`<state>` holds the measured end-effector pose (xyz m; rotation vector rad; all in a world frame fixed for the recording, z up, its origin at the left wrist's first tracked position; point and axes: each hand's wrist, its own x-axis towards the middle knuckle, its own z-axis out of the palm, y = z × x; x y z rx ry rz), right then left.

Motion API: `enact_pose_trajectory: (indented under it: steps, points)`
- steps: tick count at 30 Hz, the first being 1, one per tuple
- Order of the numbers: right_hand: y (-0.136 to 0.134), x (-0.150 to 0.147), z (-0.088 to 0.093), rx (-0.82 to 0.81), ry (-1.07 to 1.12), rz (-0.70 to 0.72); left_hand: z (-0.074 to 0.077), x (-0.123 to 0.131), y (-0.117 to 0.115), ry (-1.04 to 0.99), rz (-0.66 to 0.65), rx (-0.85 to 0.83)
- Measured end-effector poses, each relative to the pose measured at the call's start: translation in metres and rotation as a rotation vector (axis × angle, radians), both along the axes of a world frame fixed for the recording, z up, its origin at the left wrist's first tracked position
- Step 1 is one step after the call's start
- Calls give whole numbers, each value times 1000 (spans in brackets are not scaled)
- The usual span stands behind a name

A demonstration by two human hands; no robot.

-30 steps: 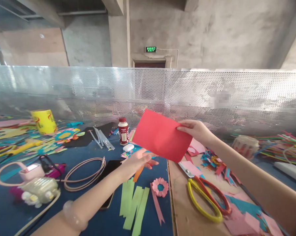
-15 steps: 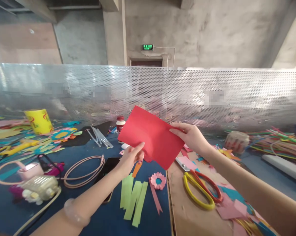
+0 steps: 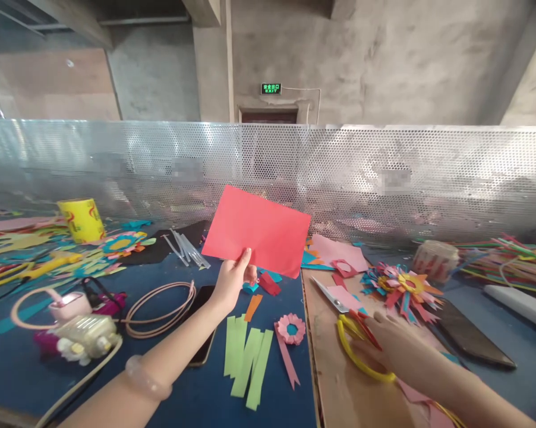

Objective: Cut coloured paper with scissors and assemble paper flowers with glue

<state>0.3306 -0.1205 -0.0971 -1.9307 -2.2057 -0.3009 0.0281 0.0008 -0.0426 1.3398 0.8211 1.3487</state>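
My left hand pinches the lower edge of a red sheet of paper and holds it up above the blue table. My right hand is down on the brown board, lying over the handles of the yellow and red scissors; its fingers are partly curled round the handles. The scissors' blades point up-left toward pink paper scraps.
Green paper strips and a pink paper rosette lie below the sheet. A paper flower, a dark phone, a tape roll, a yellow cup, cable loops and a perforated metal fence surround the workspace.
My right hand let go of the red sheet and dropped to the scissors on the board. My left hand now holds the sheet alone, shifted slightly left.
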Motion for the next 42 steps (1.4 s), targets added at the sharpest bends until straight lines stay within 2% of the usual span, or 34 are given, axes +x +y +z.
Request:
enact_pose_trajectory:
  steps: [3, 11, 17, 21, 27, 31, 36, 38, 42]
  points:
    - [-5, 4, -9, -53, -9, -62, -2, 1, 0, -2, 5, -2]
    - [-1, -13, 20, -221, 2, -214, -2, 1, -2, -1, 17, -8]
    - [0, -17, 27, -258, 83, -230, -1, 1, -3, -14, 13, -21]
    - [14, -4, 37, -381, 253, -186, -2, 1, 0, -48, 17, -51]
    - [32, 14, 73, -636, 645, -166, -5, 0, 5, -149, 51, -114]
    - [29, 10, 77, -579, 891, -153, -5, 0, 7, -239, 36, -147]
    - [27, -26, 59, -408, 1447, 102, -2, 4, 0, -356, -101, -174]
    - [30, -47, 56, -362, 1513, 166, 0, 8, -6, -417, -225, -230]
    - [38, -89, 56, -323, 1443, 221, 6, 18, -22, -512, -460, -328]
